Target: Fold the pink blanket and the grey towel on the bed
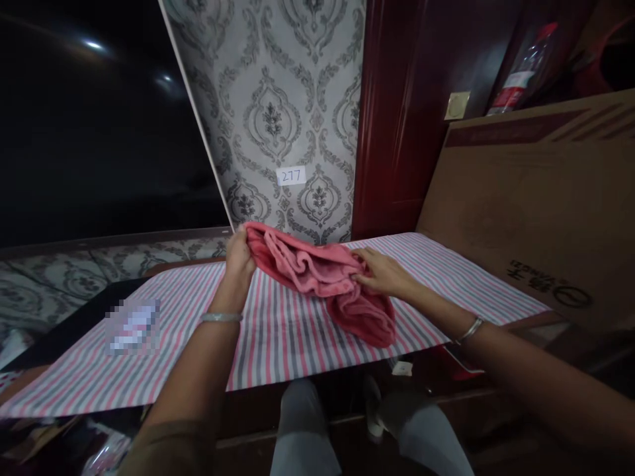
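A red garment with a fuzzy pink lining (317,268) is stretched between my hands above a striped cloth (292,337). Its opening faces up and shows the bunched inside; which kind of garment it is, I cannot tell. My left hand (240,254) is closed around its left end, the thumb hidden in part. On the other side, my right hand (381,272) pinches the edge of the opening. Below that hand, a rolled red part of the garment hangs down close to the front edge of the cloth.
A blurred-out item (133,326) lies on the cloth at left. Behind stands a large dark TV screen (99,132). At right is a big cardboard box (526,192) with a plastic bottle (523,76) behind its top edge. My legs are below the table's front.
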{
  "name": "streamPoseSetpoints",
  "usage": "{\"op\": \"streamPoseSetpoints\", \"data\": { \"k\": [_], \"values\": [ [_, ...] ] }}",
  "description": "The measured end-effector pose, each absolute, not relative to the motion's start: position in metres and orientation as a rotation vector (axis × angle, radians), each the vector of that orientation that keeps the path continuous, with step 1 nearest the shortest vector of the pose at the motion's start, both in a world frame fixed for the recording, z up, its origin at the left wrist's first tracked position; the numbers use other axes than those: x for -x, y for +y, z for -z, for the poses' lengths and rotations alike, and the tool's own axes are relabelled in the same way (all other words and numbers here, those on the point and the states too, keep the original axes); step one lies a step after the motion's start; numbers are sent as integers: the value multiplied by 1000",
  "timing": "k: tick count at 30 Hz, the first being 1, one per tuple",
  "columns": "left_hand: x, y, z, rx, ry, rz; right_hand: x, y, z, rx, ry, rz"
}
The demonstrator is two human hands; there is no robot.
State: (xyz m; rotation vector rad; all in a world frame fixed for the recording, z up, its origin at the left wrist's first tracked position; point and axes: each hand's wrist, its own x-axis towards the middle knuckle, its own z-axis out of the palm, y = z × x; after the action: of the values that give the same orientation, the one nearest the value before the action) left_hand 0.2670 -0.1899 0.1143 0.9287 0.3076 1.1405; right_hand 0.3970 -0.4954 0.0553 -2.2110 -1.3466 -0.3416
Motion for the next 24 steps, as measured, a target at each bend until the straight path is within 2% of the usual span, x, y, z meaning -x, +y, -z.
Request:
{"op": "streamPoseSetpoints", "data": {
  "k": [5,9,14,18,21,24],
  "values": [
    [-238,-160,-162,-1361,264,-1436,-372,-476,4,2222,-1103,189],
    [-207,-141,-179,-1742,351,-1603,-374,-466,8,2305,-911,179],
    [-183,-128,-170,-2088,456,-1593,-424,-483,-77,2236,-556,470],
    [-170,-138,-152,-2639,494,-1320,-451,-517,-164,1979,-406,868],
    [-155,-141,-147,-3037,541,-972,-447,-545,-195,2215,-738,1098],
    [-137,-133,-157,-3086,993,-777,-439,-568,-199,2672,-1067,1063]
  ]
}}
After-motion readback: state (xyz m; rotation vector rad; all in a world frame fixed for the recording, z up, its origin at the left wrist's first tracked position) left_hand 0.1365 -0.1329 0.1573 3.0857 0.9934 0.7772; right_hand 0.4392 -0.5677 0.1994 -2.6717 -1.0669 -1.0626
